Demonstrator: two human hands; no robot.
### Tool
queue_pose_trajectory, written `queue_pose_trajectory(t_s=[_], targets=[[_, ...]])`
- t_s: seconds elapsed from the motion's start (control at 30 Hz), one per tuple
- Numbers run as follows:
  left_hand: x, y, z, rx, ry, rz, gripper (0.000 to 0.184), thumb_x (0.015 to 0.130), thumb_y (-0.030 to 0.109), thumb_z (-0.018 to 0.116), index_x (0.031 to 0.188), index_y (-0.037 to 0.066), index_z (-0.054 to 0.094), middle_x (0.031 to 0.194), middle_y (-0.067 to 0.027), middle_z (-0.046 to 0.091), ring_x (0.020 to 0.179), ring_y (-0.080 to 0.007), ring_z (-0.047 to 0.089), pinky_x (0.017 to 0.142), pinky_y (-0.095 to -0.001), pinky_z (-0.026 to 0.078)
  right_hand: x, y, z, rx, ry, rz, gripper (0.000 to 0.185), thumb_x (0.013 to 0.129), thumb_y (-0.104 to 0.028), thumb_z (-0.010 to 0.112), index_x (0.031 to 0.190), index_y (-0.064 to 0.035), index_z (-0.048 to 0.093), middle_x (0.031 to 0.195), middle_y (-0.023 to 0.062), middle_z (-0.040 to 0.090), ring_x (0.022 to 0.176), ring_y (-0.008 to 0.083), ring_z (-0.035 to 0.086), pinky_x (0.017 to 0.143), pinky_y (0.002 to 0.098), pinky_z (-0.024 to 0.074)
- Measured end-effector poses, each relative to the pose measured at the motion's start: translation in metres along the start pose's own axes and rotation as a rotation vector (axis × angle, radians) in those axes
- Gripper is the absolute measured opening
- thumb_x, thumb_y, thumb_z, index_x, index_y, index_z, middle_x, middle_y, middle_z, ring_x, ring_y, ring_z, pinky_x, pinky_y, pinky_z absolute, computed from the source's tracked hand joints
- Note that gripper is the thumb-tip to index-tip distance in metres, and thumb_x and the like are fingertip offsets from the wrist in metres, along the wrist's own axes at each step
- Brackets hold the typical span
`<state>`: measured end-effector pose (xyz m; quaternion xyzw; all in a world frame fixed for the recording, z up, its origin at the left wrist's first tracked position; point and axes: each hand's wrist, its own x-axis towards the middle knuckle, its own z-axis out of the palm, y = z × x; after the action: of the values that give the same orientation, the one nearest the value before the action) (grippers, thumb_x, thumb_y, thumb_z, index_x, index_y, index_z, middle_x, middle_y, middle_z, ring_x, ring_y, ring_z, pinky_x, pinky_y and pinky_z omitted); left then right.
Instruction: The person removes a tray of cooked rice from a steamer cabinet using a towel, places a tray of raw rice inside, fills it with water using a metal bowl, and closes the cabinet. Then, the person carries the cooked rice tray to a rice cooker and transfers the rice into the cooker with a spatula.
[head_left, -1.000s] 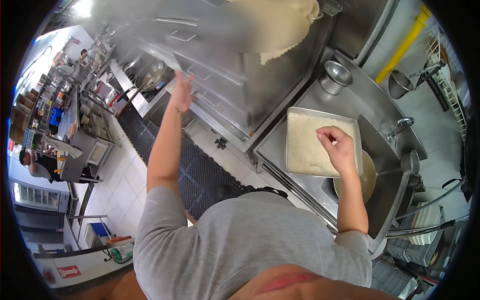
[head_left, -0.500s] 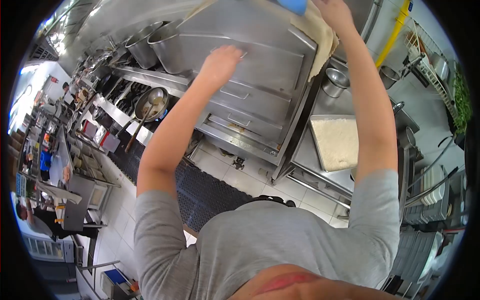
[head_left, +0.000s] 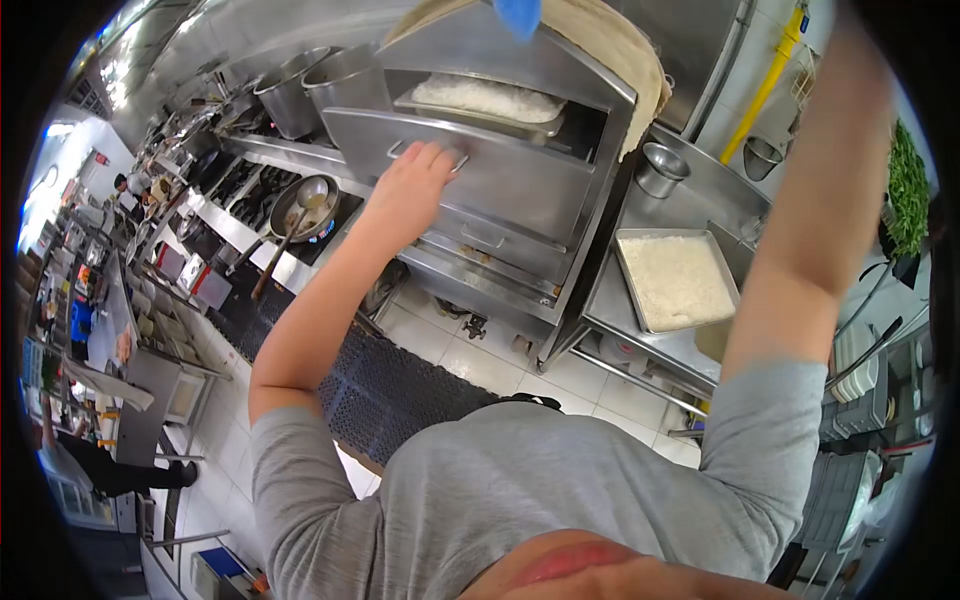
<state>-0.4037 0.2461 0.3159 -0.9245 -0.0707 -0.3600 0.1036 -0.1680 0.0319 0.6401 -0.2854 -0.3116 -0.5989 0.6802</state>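
My left hand (head_left: 408, 195) has its fingers curled over the handle (head_left: 455, 163) of a steel oven door (head_left: 500, 175), which is tilted down at the front of the cabinet. Inside the opening is a metal tray heaped with a white, grainy food (head_left: 487, 98). My right forearm (head_left: 815, 180) stretches up to the upper right; the hand itself is lost at the dark edge of the view. On the steel table nearest that arm lies a second metal tray of white, grainy food (head_left: 680, 282).
A beige cloth (head_left: 630, 60) drapes over the cabinet top, with a blue item (head_left: 518, 15) near it. Tall steel pots (head_left: 345, 85) and a pan with a ladle (head_left: 305, 208) are on the left-hand stove. A steel container (head_left: 662, 168) stands on the table. Another person (head_left: 115, 455) is at far left.
The oven door has swung down with my left hand on its handle, exposing the tray inside. My right arm has moved from the cloth out to the right.
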Motion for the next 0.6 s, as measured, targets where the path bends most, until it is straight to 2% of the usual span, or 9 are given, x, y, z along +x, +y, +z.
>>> queue_pose_trajectory(t_s=[0.17, 0.3, 0.4, 0.5, 0.6], targets=[[-0.039, 0.022, -0.037, 0.054, -0.035, -0.046, 0.014, 0.085, 0.012, 0.055, 0.093, 0.000, 0.053, 0.091, -0.0127, 0.054, 0.090, -0.0322, 0.052, 0.082, -0.0409, 0.044, 0.016, -0.037, -0.153, 0.030, -0.232, -0.072, 0.032, 0.089, -0.024, 0.052, 0.100, 0.0057, 0.054, 0.100, 0.0214, 0.057, 0.094, 0.0321, 0.054, 0.082, 0.0380, 0.0432], [-0.060, 0.040, -0.062, 0.026, 0.011, -0.089, 0.019, 0.087, 0.017, 0.054, 0.093, -0.001, 0.053, 0.091, -0.0146, 0.054, 0.090, -0.0330, 0.051, 0.081, -0.0402, 0.043, 0.007, -0.060, -0.237, 0.079, -0.517, -0.040, 0.030, 0.086, -0.022, 0.056, 0.100, 0.0045, 0.054, 0.096, 0.0169, 0.056, 0.091, 0.0273, 0.054, 0.079, 0.0342, 0.0431], [-0.073, 0.046, -0.069, 0.079, -0.005, -0.138, 0.020, 0.086, 0.018, 0.055, 0.092, -0.001, 0.053, 0.092, -0.0156, 0.055, 0.091, -0.0336, 0.051, 0.082, -0.0401, 0.043, -0.003, -0.075, -0.263, 0.098, -0.764, -0.038, 0.028, 0.085, -0.020, 0.059, 0.100, 0.0036, 0.053, 0.094, 0.0135, 0.056, 0.088, 0.0237, 0.054, 0.077, 0.0314, 0.0430], [-0.071, 0.058, -0.077, 0.068, -0.052, -0.276, 0.016, 0.086, 0.015, 0.055, 0.094, 0.002, 0.055, 0.095, -0.0158, 0.055, 0.094, -0.0343, 0.051, 0.083, -0.0415, 0.043, -0.020, -0.089, -0.262, 0.105, -0.995, -0.027, 0.028, 0.083, -0.018, 0.062, 0.099, 0.0027, 0.053, 0.091, 0.0101, 0.056, 0.085, 0.0201, 0.054, 0.075, 0.0286, 0.0430], [-0.060, 0.090, -0.086, 0.166, 0.020, -0.398, 0.024, 0.085, 0.021, 0.060, 0.100, 0.003, 0.056, 0.098, -0.0136, 0.057, 0.098, -0.0302, 0.053, 0.084, -0.0381, 0.044, -0.054, -0.109, -0.244, 0.090, -1.191, -0.009, 0.028, 0.081, -0.016, 0.065, 0.099, 0.0017, 0.052, 0.088, 0.0067, 0.056, 0.083, 0.0166, 0.053, 0.073, 0.0257, 0.0429]])
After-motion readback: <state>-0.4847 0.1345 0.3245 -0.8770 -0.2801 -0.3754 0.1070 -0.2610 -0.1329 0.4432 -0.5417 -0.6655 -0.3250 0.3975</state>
